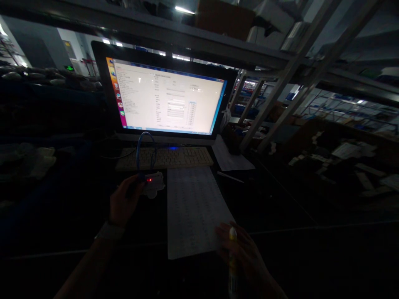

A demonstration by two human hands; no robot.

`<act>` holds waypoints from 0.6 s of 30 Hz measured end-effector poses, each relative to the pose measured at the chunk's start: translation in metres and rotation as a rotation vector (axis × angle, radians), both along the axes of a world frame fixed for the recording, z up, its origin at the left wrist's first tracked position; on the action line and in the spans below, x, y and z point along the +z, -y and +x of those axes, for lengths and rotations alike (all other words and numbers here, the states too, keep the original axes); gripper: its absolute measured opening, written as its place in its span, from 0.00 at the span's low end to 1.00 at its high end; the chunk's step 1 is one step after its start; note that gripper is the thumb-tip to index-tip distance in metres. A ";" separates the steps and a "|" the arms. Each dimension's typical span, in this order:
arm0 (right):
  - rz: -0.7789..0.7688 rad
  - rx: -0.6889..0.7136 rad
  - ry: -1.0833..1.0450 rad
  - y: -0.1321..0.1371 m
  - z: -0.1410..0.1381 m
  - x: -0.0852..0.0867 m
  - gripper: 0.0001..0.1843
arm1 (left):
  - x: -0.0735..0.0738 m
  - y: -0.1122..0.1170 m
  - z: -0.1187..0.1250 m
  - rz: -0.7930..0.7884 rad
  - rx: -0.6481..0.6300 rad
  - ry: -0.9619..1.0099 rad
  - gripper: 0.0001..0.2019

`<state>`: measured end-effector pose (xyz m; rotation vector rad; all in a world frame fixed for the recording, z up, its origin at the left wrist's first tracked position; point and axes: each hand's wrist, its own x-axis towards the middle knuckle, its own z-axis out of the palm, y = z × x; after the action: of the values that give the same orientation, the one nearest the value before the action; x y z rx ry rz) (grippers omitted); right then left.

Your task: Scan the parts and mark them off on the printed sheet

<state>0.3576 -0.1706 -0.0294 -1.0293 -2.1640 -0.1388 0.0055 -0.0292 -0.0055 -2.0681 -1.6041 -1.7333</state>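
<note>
My left hand (126, 199) is closed at the near end of a blue cable (138, 151), where it meets a small white device (155, 183) with a lit red light. The cable loops up in front of the keyboard (174, 158). A pen with a white tip (232, 236) is held in my right hand (245, 253), its tip pointing up and away. That hand is dim and partly blurred, over the right edge of a printed sheet of paper (195, 211) on the dark table.
A lit monitor (174, 99) showing a form window stands behind the keyboard. Another paper (232, 155) and a thin white stick (230, 177) lie to its right. Metal shelf posts (274, 104) rise at the right. Whitish items in a blue-edged bin (28, 162) are at the left.
</note>
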 end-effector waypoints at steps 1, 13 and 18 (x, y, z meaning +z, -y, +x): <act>0.026 0.002 -0.009 0.000 0.000 0.000 0.13 | 0.000 0.000 0.000 -0.004 0.003 -0.003 0.19; 0.008 -0.070 -0.043 0.000 0.008 0.005 0.14 | 0.000 0.000 0.000 -0.055 0.009 0.044 0.18; 0.033 -0.016 -0.017 -0.002 0.004 0.011 0.13 | -0.001 -0.001 0.001 -0.032 0.006 0.052 0.18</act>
<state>0.3612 -0.1686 -0.0185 -1.0253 -2.1316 -0.1716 0.0062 -0.0286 -0.0061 -2.0467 -1.6609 -1.7861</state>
